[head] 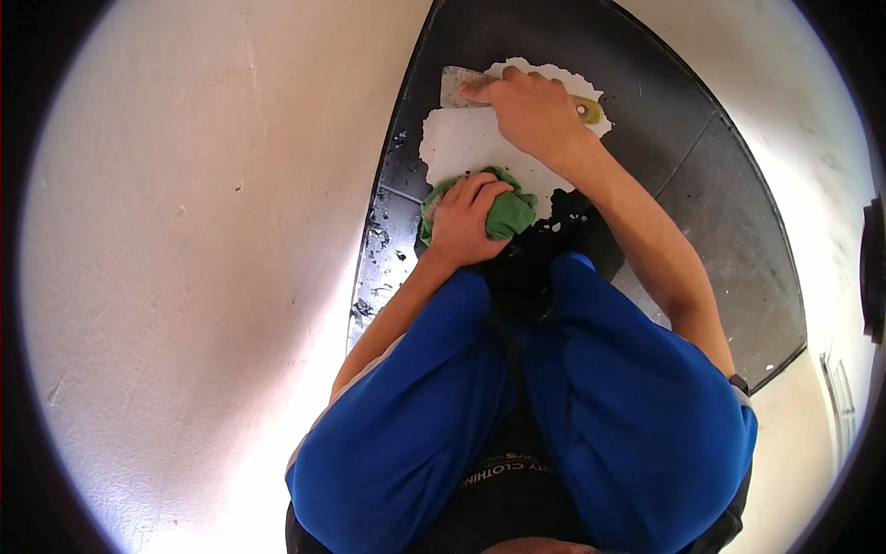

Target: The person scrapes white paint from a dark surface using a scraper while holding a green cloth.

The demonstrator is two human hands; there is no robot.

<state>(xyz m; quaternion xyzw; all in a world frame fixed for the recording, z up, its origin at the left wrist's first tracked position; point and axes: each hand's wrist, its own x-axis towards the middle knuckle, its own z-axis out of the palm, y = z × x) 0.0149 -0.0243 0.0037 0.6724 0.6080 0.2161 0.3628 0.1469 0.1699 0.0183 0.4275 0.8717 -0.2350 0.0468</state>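
Note:
My right hand [536, 118] grips a putty knife with a yellow-green handle [588, 111]. Its index finger is stretched along the worn, stained metal blade [453, 79], which points left and lies flat or nearly so. Beneath is a white patch [467, 135] with ragged edges, surrounded by the dark floor surface. Closer to me, my left hand [464, 225] clutches a crumpled green cloth [513, 213] at the near edge of the patch. My palm and fingers cover part of the cloth, and the right hand hides the middle of the knife.
Black flakes [363, 309] are scattered along the left of the black tiled floor [533, 31], with more bits [571, 208] by the patch. A pale wall [194, 173] rises at left, another [810, 173] at right. My bent knees in blue trousers [623, 374] flank the near side.

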